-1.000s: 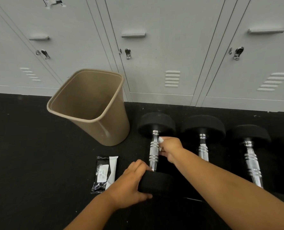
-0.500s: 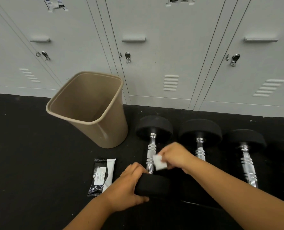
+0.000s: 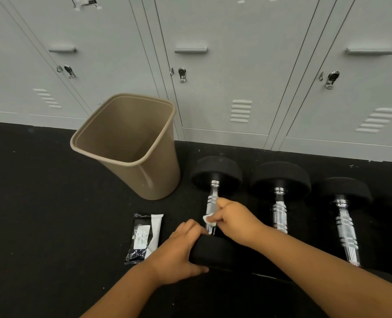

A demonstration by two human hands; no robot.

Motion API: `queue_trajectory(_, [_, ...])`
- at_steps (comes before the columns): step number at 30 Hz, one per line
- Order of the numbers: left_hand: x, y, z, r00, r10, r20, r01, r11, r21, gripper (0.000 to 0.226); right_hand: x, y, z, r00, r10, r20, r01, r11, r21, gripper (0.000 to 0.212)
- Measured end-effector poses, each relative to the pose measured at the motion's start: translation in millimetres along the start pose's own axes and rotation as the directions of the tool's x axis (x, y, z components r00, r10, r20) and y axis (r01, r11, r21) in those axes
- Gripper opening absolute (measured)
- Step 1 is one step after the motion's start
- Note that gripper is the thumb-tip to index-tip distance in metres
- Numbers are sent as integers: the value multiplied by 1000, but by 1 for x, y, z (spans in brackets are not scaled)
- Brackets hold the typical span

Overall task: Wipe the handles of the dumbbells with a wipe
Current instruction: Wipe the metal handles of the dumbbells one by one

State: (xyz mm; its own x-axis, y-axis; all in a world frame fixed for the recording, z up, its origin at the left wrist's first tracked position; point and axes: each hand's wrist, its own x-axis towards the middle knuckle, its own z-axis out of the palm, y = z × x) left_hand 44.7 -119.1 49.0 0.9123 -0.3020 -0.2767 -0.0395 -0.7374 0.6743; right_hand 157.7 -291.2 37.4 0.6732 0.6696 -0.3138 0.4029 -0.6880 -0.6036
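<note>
We had the row of dumbbells lying on the black floor in front of the grey lockers [image 3: 213, 65], and we were working on the leftmost dumbbell [image 3: 215, 173], just right of the tan waste bin [image 3: 130, 145]. Our left hand [image 3: 181, 251] was clenched over that dumbbell's near black head [image 3: 215, 251], pinning it so it could not roll. Our right hand [image 3: 231, 216] pinched the small white wipe [image 3: 207, 219] against the near part of the chrome handle [image 3: 212, 203], fingers closed on the wipe. In our judgement the step was best done by wrapping the wipe more fully round the bar, sliding it the whole length between the 2 heads, and turning the wrist so the underside got cleaned too; the grooved rings looked likely to trap grime and deserved firmer pressure. The wipe was folded small, so it could slip off the metal. The dark packet of wipes [image 3: 142, 239] lay on the floor just left of our left hand. At least 2 more dumbbells [image 3: 279, 180] to the right appeared not yet touched.
</note>
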Motion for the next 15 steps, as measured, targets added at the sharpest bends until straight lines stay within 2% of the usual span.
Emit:
queue_trajectory(3, [0, 0, 0, 1000, -3, 1, 3, 1000, -13, 59, -1, -4, -9, 976, -77, 206, 88, 995, -43, 26])
queue_trajectory(5, [0, -1, 2, 1000, -3, -8, 3, 1000, -13, 59, -2, -7, -19, 955, -33, 294, -9, 990, 140, 28])
queue_trajectory(6, [0, -1, 3, 1000, -2, -18, 2, 1000, -14, 59, -1, -9, -26, 963, -6, 268, -69, 961, 266, 25])
queue_trajectory(7, [0, -1, 3, 1000, -1, -31, 1, 1000, -15, 59, 4, -12, -32, 986, 16, 166, -76, 930, 359, 22])
queue_trajectory(8, [-1, -1, 4, 999, -1, -42, 0, 1000, -15, 59, 13, -15, -37, 999, 30, 32, -39, 933, 358, 23])
queue_trajectory(9, [-1, -1, 4, 999, -5, -50, 4, 1000, -13, 59, 22, -19, -41, 997, 21, -69, -3, 969, 248, 27])
queue_trajectory(10, [-2, 0, 4, 999, -12, -51, 11, 1000, -11, 59, 31, -25, -43, 995, -13, -101, 19, 998, 54, 33])
queue_trajectory(11, [-2, 0, 4, 999, -16, -50, 16, 1000, -9, 59, 39, -31, -43, 995, -63, -75, 48, 981, -188, 38])
queue_trajectory(13, [-2, 0, 4, 999, -17, -49, 17, 1000, 2, 59, 48, -32, -34, 986, -160, 44, 157, 809, -566, 38])
queue_trajectory(15, [-1, 0, 3, 999, -16, -42, 16, 1000, 6, 59, 46, -27, -29, 978, -170, 120, 204, 665, -718, 30])
